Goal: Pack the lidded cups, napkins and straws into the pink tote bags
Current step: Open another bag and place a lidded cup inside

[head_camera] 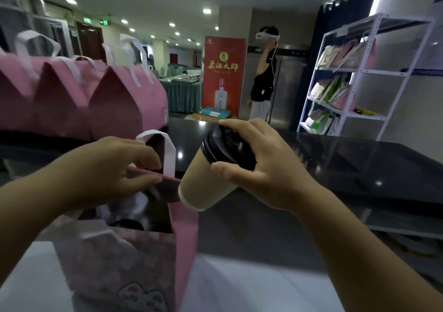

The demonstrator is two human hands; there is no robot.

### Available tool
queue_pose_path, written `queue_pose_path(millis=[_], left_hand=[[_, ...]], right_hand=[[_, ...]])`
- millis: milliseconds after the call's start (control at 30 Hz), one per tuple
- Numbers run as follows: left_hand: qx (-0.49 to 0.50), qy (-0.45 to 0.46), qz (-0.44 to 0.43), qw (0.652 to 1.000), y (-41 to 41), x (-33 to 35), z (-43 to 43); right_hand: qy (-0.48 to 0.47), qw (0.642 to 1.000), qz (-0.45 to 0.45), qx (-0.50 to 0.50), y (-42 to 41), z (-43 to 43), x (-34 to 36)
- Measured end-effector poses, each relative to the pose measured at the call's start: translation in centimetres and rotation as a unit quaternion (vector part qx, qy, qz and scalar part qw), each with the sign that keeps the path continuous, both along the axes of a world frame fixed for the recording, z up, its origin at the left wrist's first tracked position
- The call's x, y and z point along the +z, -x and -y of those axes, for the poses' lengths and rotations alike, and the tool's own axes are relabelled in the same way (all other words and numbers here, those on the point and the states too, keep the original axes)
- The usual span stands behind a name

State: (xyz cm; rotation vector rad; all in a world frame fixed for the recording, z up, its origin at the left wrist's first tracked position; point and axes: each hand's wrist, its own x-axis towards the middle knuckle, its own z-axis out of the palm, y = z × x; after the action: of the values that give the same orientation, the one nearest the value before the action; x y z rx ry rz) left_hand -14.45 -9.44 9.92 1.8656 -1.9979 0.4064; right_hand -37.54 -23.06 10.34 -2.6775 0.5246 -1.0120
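While my left hand pinches the pink tote bag's rim, my right hand grips the tilted lidded cup by its lid.

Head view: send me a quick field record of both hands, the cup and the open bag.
left hand: pinches the top rim of the open pink tote bag
right hand: grips the lidded cup by its black lid
cup: tilted, base at the bag mouth, not yet inside
bag contents: something dark and round, unclear
behind: row of pink tote bags standing at left
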Motion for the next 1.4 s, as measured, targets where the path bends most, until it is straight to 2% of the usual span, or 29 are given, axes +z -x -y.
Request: queue_pose_path(millis=[167,367,533,633,867,1133,1400], left_hand=[[0.017,-0.037,-0.035,0.999,-7.0,-1.5,-1.5],[0.027,-0.103,-0.063,0.992,-12.7,-4.7,-1.7],[0.011,-0.141,-0.074,0.987,-14.6,-7.0,-1.5],[0.009,-0.177,-0.091,0.980,-15.0,-8.0,-1.7],[0.007,-0.234,-0.084,0.969,-14.1,-8.8,-1.8],[0.004,-0.247,-0.040,0.968,-13.3,-8.8,-2.0],[0.005,-0.241,-0.031,0.970,-13.5,-9.3,-1.6]], right_hand=[[0.009,1.000,-0.010,0.022,-7.1,-2.2,-0.2],[0.050,0.991,-0.120,0.014,-12.2,-3.5,-2.6],[0.071,0.961,-0.267,0.035,-14.1,-4.2,-4.0],[0.095,0.930,-0.351,0.051,-14.7,-4.4,-4.4],[0.078,0.881,-0.466,0.038,-16.5,-4.1,-6.5],[0.012,0.859,-0.512,-0.001,-17.3,-3.3,-9.3],[-0.025,0.852,-0.523,0.031,-17.6,-3.0,-10.5]])
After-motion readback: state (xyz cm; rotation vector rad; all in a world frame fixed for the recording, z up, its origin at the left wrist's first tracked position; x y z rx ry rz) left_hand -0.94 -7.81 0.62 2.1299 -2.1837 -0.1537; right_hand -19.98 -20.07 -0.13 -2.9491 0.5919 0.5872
